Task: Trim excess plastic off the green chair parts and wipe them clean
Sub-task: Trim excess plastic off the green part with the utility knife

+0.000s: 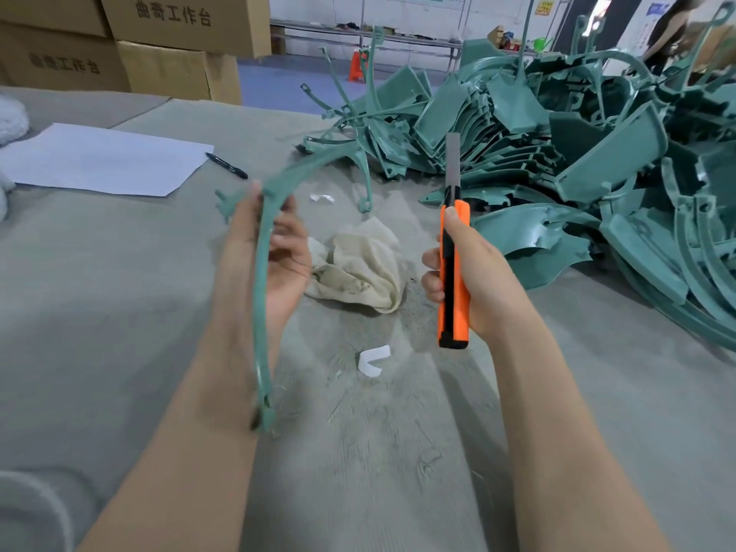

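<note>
My left hand [263, 268] grips a thin curved green chair part [266, 249], held up above the table [119, 312]. My right hand [466, 276] is closed round an orange utility knife [454, 272], blade up. A crumpled cloth [358, 268] lies on the table between them. The pile of green parts [577, 153] sits far right. Cardboard boxes [167, 45] at back are closed, contents unseen.

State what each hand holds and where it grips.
The left hand grips a curved green chair part around its upper middle. The right hand holds an orange utility knife by its handle, blade up.
</note>
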`<state>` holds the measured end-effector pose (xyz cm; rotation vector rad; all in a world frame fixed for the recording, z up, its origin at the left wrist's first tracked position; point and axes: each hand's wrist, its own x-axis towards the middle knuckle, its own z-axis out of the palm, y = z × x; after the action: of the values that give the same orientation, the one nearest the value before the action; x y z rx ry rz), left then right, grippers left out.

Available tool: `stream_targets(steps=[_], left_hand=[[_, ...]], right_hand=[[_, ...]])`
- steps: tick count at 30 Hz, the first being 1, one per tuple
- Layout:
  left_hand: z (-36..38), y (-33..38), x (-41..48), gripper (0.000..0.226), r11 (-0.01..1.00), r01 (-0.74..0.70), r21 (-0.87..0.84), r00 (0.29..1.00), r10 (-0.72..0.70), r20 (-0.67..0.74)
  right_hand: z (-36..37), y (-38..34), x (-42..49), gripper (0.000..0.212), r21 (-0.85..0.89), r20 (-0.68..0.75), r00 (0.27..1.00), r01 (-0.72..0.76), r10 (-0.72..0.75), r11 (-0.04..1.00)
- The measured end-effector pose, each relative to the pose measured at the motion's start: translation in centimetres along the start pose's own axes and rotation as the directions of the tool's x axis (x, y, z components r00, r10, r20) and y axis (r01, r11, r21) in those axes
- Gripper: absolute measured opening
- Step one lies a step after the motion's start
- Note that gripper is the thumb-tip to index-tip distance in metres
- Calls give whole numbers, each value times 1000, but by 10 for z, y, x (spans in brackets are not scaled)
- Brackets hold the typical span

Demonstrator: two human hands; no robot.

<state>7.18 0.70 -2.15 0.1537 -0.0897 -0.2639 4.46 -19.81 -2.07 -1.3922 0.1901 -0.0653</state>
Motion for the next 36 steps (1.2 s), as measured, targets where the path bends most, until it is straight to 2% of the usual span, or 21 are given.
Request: stream_targets(steps=[1,3,5,10,16,21,29,33,36], left_hand=[[0,-4,0,7,999,31,23,1000,-31,2],[-3,-15,2,14,987,87,134,995,-81,-49],[-7,-24,6,10,952,151,267,984,-121,-128],[-11,-33,6,31,890,244,386,964,-179,-198],[-10,-33,6,42,871,281,403,954,-205,-220],[-7,-35,5,38,875,286,391,954,-221,-205],[-5,-32,4,43,869,255,424,965,-201,-168],[-6,-32,5,44,875,223,430,968,-147,-203],[-8,-25,6,32,883,179,435,975,-99,-200]], right_hand=[[1,1,0,34,-16,43,998,52,-52,999],[4,3,0,31,-99,81,983,171,-163,980],[5,6,0,29,-201,82,973,228,-215,953],[7,8,0,38,-198,-65,981,169,-185,965],[8,14,1,47,-553,-120,915,260,-385,791],[9,17,0,42,-562,-116,906,278,-407,779],[11,13,-3,46,-496,-40,949,251,-311,831],[26,20,-8,48,-542,70,953,285,-296,790],[37,20,-11,49,-570,131,941,329,-311,753]])
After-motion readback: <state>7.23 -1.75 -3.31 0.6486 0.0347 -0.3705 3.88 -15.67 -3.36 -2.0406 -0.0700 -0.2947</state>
